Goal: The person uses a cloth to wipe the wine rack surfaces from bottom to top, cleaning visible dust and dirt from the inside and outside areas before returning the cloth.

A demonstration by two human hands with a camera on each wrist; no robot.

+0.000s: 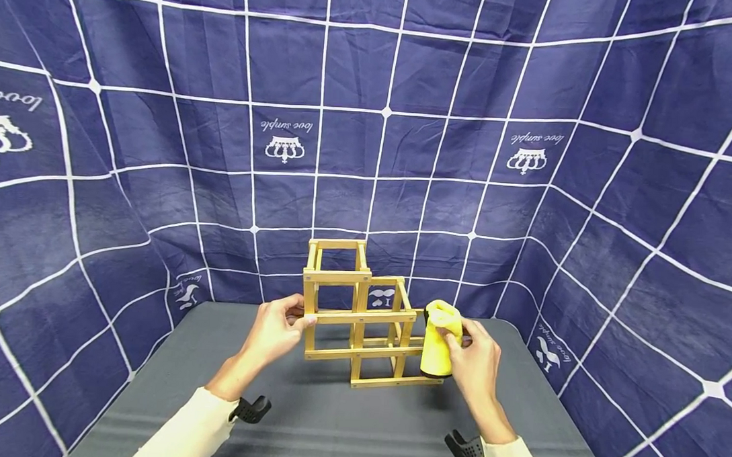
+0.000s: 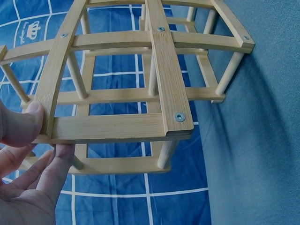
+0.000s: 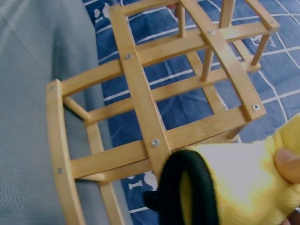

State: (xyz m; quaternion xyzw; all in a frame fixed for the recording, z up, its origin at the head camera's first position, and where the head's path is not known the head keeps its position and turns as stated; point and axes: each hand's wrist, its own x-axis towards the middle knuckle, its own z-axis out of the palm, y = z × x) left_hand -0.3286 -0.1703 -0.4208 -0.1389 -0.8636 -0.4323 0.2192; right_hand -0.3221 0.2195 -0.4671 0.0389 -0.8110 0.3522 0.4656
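Note:
A light wooden rack [image 1: 363,316] of slats and round dowels stands on the grey surface, its open square cells stepping down to the right. My left hand [image 1: 280,325] grips the rack's left upright, thumb on the front and fingers behind, as the left wrist view also shows around the slat [image 2: 47,93]. My right hand [image 1: 475,359] pinches a yellow cloth [image 1: 439,339] with a dark edge, folded or rolled into a tube shape. In the right wrist view the cloth's black-trimmed end [image 3: 192,187] overlaps the rack's lower slats.
A grey cloth-covered surface [image 1: 310,428] lies under everything. Behind and on both sides hangs a dark blue sheet [image 1: 357,147] with white grid lines and printed crowns. Each wrist carries a black perforated mount [image 1: 252,409].

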